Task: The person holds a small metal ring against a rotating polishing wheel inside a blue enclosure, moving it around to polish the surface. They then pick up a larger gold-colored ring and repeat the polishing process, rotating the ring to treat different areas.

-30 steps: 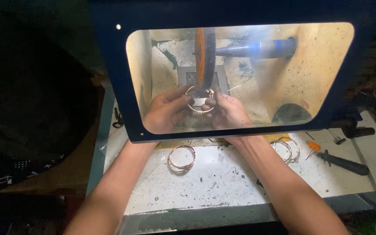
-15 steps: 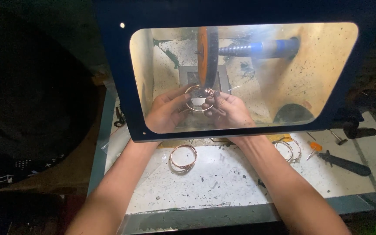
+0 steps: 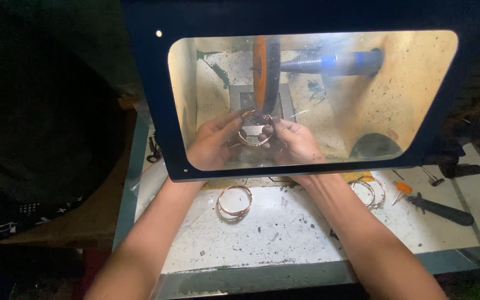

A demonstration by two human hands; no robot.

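Note:
Behind a clear shield in a dark blue frame (image 3: pixel 151 105), my left hand (image 3: pixel 212 141) and my right hand (image 3: pixel 294 141) both grip a thin copper-coloured bangle (image 3: pixel 253 139). The bangle sits just under the orange-faced buffing wheel (image 3: pixel 263 72), its top edge at the wheel's lower rim. The wheel rides on a threaded shaft with a blue sleeve (image 3: pixel 340 62). Both forearms reach under the shield from the near side.
A stack of copper bangles (image 3: pixel 234 201) lies on the white bench in front of the shield, and more bangles (image 3: pixel 369 191) lie to the right. A small orange-handled tool (image 3: pixel 401 191) and a black-handled tool (image 3: pixel 440 210) rest at far right. Bench edge runs along the bottom.
Both hands have raised the bangle a little toward the wheel's lower rim and turned it between the fingers. The bangles on the bench have not moved.

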